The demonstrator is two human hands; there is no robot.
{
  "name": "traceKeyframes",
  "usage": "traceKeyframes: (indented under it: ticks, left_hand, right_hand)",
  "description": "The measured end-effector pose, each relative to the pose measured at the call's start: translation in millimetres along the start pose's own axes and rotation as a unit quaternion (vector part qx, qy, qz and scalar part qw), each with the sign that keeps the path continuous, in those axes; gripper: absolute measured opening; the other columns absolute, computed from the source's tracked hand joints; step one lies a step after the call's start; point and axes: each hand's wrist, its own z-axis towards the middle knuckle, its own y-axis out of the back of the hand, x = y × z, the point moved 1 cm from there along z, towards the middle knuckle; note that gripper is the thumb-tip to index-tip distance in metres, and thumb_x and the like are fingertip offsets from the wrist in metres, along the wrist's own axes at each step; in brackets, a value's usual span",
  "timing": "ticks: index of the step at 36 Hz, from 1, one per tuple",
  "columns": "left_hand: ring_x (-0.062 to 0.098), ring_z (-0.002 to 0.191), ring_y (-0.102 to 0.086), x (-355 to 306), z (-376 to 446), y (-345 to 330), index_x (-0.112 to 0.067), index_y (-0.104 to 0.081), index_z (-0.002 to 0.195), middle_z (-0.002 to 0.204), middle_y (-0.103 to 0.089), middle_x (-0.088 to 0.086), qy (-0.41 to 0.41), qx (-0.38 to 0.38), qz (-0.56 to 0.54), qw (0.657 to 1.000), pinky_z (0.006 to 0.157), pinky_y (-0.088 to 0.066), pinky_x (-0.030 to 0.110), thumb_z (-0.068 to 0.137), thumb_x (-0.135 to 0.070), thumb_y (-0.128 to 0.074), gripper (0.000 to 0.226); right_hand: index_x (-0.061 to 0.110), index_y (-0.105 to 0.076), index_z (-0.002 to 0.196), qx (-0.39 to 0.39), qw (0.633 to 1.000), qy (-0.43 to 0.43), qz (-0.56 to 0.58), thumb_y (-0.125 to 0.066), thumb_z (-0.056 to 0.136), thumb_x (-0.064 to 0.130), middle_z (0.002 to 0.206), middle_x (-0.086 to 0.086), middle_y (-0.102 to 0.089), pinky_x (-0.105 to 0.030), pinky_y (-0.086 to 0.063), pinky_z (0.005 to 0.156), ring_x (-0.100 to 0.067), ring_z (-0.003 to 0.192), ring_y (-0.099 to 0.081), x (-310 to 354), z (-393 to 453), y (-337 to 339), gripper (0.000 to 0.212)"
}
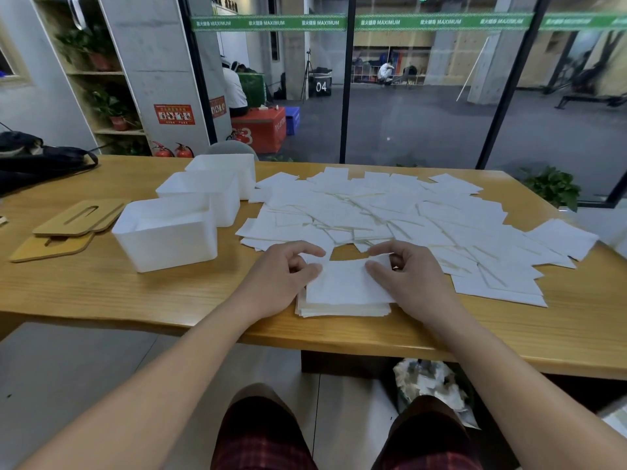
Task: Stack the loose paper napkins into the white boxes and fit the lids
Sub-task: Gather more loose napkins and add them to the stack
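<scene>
Both hands sit at the near edge of the table [101,293], flanking a small stack of napkins [342,308]. Left hand [283,278] pinches the left edge of the top napkin [344,283] between thumb and curled fingers; right hand [403,279] pinches its right edge the same way. Top napkin lies between the two hands, long axis running left to right, far edge lifted slightly. Stack squared, parallel to the table edge.

Nearest box [166,234] stands to the left and a little farther off, open, long axis also roughly left-right; left hand is nearer it. Two more boxes [203,195] behind it. Loose napkins [390,212] spread far and right. Wooden lids [73,225] lie left of the boxes, not yet fitted.

Likely step: squaring the stack before carrying it leftward.
</scene>
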Motion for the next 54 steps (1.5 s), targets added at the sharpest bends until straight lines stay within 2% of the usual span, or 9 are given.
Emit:
traceKeyframes:
  ticks: [5, 15, 24, 33, 39, 43, 46, 51, 54]
  left_hand:
    - [0.003, 0.065, -0.062, 4, -1, -1, -0.041, -0.071, 0.128, 0.071, -0.069, -0.01, -0.011, -0.015, 0.061, 0.998, 0.066, -0.043, 0.008, 0.106, -0.036, -0.07, 0.023]
    - [0.004, 0.078, -0.062, 18, 0, 6, -0.043, -0.07, 0.12, 0.083, -0.065, -0.015, 0.011, -0.088, 0.177, 0.98, 0.073, -0.051, 0.026, 0.104, -0.045, -0.069, 0.016]
    - [0.01, 0.114, -0.056, 25, 7, 16, -0.034, -0.076, 0.126, 0.121, -0.066, -0.016, -0.001, -0.056, 0.237, 0.97, 0.093, -0.044, 0.028, 0.106, -0.038, -0.069, 0.021]
    - [0.01, 0.108, -0.058, 27, 12, 15, -0.034, -0.078, 0.107, 0.108, -0.067, -0.018, -0.01, -0.069, 0.252, 0.965, 0.085, -0.042, 0.029, 0.108, -0.034, -0.067, 0.011]
    - [0.002, 0.102, -0.058, 26, 12, 17, -0.032, -0.078, 0.114, 0.114, -0.071, -0.02, -0.015, -0.094, 0.214, 0.972, 0.083, -0.043, 0.022, 0.111, -0.033, -0.062, 0.016]
    - [-0.002, 0.076, -0.071, 20, 9, 18, -0.035, -0.075, 0.112, 0.079, -0.073, -0.022, -0.014, -0.13, 0.14, 0.982, 0.069, -0.048, 0.018, 0.112, -0.034, -0.061, 0.015]
    - [0.001, 0.08, -0.077, 11, 10, 17, -0.033, -0.074, 0.107, 0.085, -0.077, -0.018, -0.017, -0.128, 0.045, 0.991, 0.066, -0.058, 0.021, 0.113, -0.029, -0.061, 0.014]
    - [0.006, 0.1, -0.079, -6, 6, 10, -0.032, -0.077, 0.103, 0.1, -0.081, -0.012, -0.061, -0.079, -0.057, 0.993, 0.085, -0.061, 0.019, 0.11, -0.024, -0.067, 0.014]
    - [0.013, 0.107, -0.079, -18, 0, 3, -0.026, -0.079, 0.109, 0.107, -0.081, -0.005, -0.082, -0.028, -0.107, 0.991, 0.097, -0.064, 0.041, 0.11, -0.023, -0.068, 0.012]
  right_hand:
    - [0.038, -0.076, 0.112, -0.014, 0.996, 0.024, -0.08, -0.08, 0.096, 0.04, 0.069, 0.011, -0.055, -0.015, -0.042, 0.056, -0.004, 0.059, -0.052, -9, 1, -7, 0.017]
    - [0.037, -0.071, 0.103, -0.063, 0.983, 0.06, -0.162, -0.082, 0.091, 0.054, 0.07, 0.007, -0.061, -0.026, -0.045, 0.061, -0.009, 0.073, -0.061, -16, -1, -10, 0.023]
    - [0.044, -0.073, 0.101, -0.047, 0.992, 0.037, -0.111, -0.081, 0.089, 0.06, 0.105, 0.02, -0.065, -0.022, -0.045, 0.074, 0.009, 0.096, -0.06, -19, -2, -8, 0.022]
    - [0.041, -0.073, 0.103, -0.021, 0.992, 0.036, -0.119, -0.078, 0.093, 0.054, 0.108, 0.02, -0.068, -0.023, -0.044, 0.075, 0.007, 0.092, -0.061, -13, -5, -9, 0.017]
    - [0.042, -0.073, 0.098, -0.023, 0.993, 0.033, -0.115, -0.078, 0.094, 0.052, 0.106, 0.021, -0.068, -0.023, -0.045, 0.077, 0.002, 0.089, -0.063, -12, -7, -8, 0.011]
    - [0.04, -0.076, 0.098, -0.038, 0.995, 0.032, -0.082, -0.078, 0.095, 0.05, 0.108, 0.02, -0.069, -0.024, -0.047, 0.077, -0.003, 0.087, -0.063, -11, -6, -8, 0.011]
    - [0.04, -0.077, 0.098, -0.061, 0.996, 0.036, -0.059, -0.076, 0.097, 0.05, 0.109, 0.022, -0.072, -0.024, -0.047, 0.077, -0.008, 0.086, -0.063, -9, -7, -7, 0.009]
    - [0.036, -0.079, 0.099, -0.059, 0.997, 0.055, 0.009, -0.068, 0.105, 0.051, 0.09, 0.011, -0.079, -0.034, -0.048, 0.062, -0.01, 0.062, -0.061, 0, -11, -4, 0.02]
    - [0.039, -0.076, 0.109, -0.04, 0.996, 0.054, 0.053, -0.059, 0.108, 0.058, 0.088, 0.003, -0.081, -0.039, -0.049, 0.052, -0.019, 0.052, -0.057, 5, -13, -4, 0.026]
